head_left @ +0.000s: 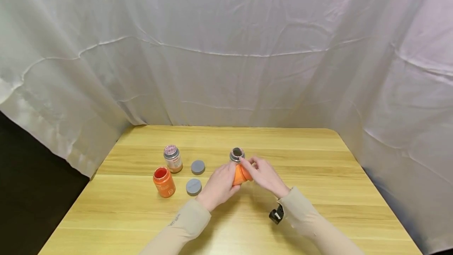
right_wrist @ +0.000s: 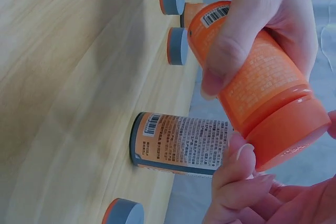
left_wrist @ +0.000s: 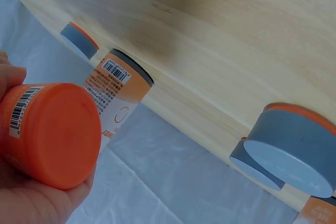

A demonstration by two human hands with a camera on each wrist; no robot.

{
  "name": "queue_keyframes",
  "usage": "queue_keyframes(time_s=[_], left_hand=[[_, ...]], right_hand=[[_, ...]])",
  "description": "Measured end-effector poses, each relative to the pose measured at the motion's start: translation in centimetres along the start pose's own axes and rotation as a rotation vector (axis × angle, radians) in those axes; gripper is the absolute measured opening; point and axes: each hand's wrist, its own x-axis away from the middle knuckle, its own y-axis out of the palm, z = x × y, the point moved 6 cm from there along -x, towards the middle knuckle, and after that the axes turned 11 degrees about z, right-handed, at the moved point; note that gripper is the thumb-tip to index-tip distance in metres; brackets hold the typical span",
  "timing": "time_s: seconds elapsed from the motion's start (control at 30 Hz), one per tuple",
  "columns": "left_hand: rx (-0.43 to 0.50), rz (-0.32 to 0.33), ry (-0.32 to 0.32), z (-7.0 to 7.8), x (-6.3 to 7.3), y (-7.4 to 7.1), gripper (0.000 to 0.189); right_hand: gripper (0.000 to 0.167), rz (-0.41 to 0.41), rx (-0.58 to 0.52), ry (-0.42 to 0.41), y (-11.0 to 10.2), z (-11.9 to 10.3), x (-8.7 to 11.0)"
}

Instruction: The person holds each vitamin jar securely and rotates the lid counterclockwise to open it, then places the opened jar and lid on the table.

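Observation:
My left hand (head_left: 220,184) grips an orange bottle (right_wrist: 262,72) around its body, holding it tilted above the table. Its smooth orange base (left_wrist: 68,135) faces the left wrist camera. At the other end my right hand (head_left: 263,174) pinches the orange cap (right_wrist: 289,135) between thumb and fingers; the cap sits on the bottle. Just behind the held bottle stands an upright bottle (head_left: 237,154) with a grey rim and an uncovered mouth. Its orange and white printed label (right_wrist: 184,140) shows in the right wrist view.
On the left stand an uncapped orange bottle (head_left: 164,186) and a grey-necked bottle (head_left: 173,160) with a patterned top. Two grey lids (head_left: 197,167) lie right of them. Another grey lid (right_wrist: 126,213) lies beyond the upright bottle. Pale curtains (head_left: 226,70) surround the wooden table (head_left: 318,168).

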Motion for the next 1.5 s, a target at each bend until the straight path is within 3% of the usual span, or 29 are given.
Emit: queue_keyframes(time_s=[0.3,0.57,0.87,1.27,1.5], left_hand=[[-0.016,-0.009,-0.014,-0.1,0.0,0.0,0.064],[-0.022,-0.036,-0.02,-0.1,0.1,0.4,0.053],[0.018,-0.026,-0.033,-0.3,0.1,0.2,0.057],[0.069,-0.06,-0.06,-0.6,0.3,0.2,0.055],[0.099,-0.082,-0.077,-0.6,0.2,0.1,0.054]], right_hand=[[0.047,-0.034,-0.041,0.013,0.3,0.0,0.4],[0.039,0.009,0.027,-0.056,0.4,-0.1,0.4],[0.032,0.006,0.038,-0.148,0.6,-0.6,0.6],[0.018,-0.032,-0.011,-0.371,0.5,-1.0,1.2],[0.02,-0.066,-0.034,-0.478,0.5,-1.0,1.2]])
